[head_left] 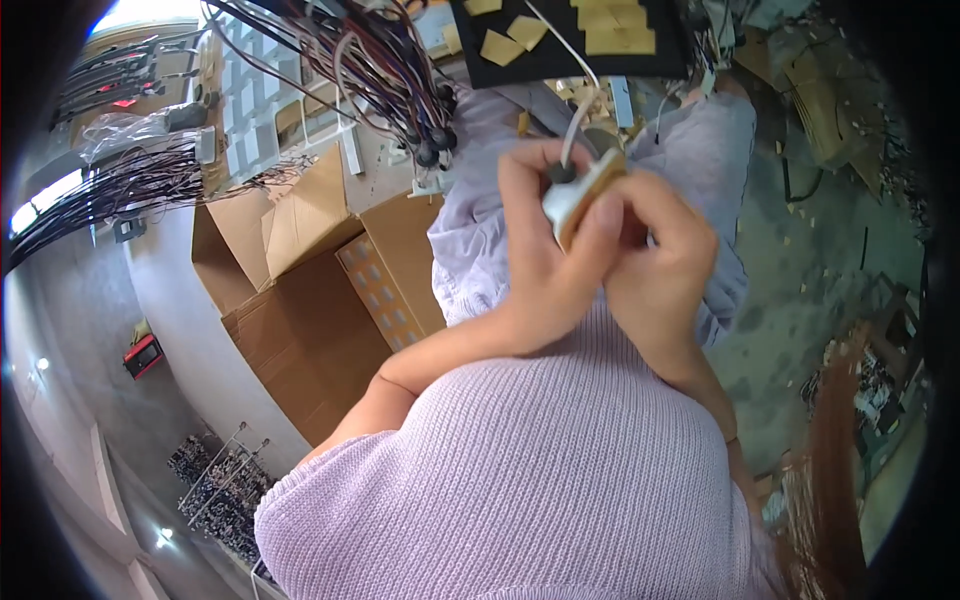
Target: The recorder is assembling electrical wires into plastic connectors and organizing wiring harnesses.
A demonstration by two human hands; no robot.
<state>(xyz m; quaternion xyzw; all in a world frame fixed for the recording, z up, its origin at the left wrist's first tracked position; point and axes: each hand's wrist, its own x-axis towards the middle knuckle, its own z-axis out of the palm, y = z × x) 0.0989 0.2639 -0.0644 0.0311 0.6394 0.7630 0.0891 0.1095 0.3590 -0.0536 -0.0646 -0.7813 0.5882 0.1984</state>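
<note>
In front of my chest, both hands hold a small flat white piece with a tan layer [577,208]. A white cable [573,135] with a dark collar meets it and runs up toward the worktable. My left hand [540,255] curls around the piece's left side, with its thumb against the front. Closed on the other side is my right hand [660,255], its thumb and forefinger pinching the tan edge. The fingers partly cover the piece, so its exact kind does not show.
Ahead lies a black tray [560,68] with several tan pads [618,28]. Dark cable bundles [385,60] hang over the table to its left. An open cardboard box [300,330] stands at my left. Scraps litter the floor [800,280] on the right.
</note>
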